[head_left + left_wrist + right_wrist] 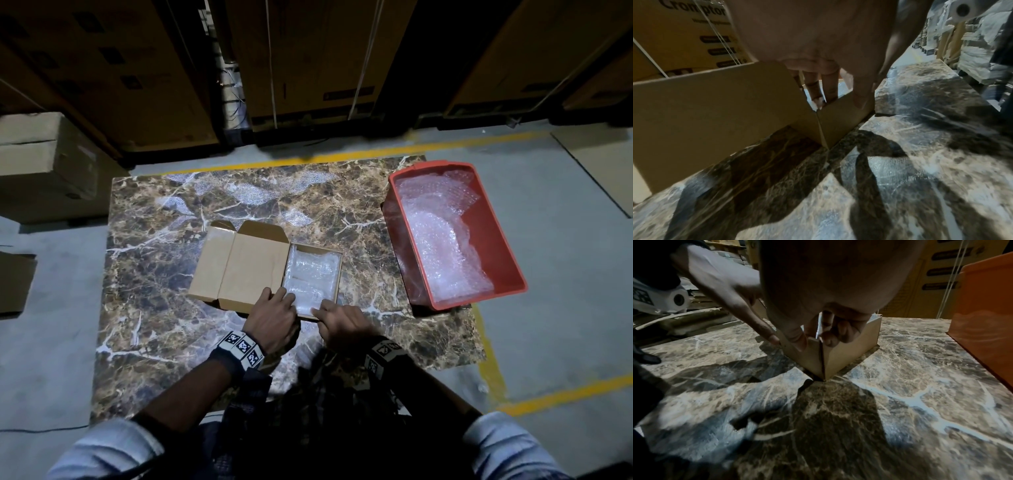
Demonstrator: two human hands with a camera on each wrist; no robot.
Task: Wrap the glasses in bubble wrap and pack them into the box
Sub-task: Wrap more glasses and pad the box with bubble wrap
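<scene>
Our left hand [272, 313], fingers straight, presses the wrapped glasses [313, 274] down. Our right hand [337, 320] pinches the box [253, 267] at its near corner, steadying it.

Tabletop [154, 274]: dk brown marble patt. w/ white veins. Cardboard box [253, 270]: plain tan. Bubble wrap [313, 277] in it: clear-whitish. Plastic bin [493, 240]: red-orange. Floor [565, 291]: grey w/ yellow stripes [565, 395]. Wristbands [241, 346]: white w/ blk square-code markers. Sleeves [113, 448]: pale blue.
</scene>
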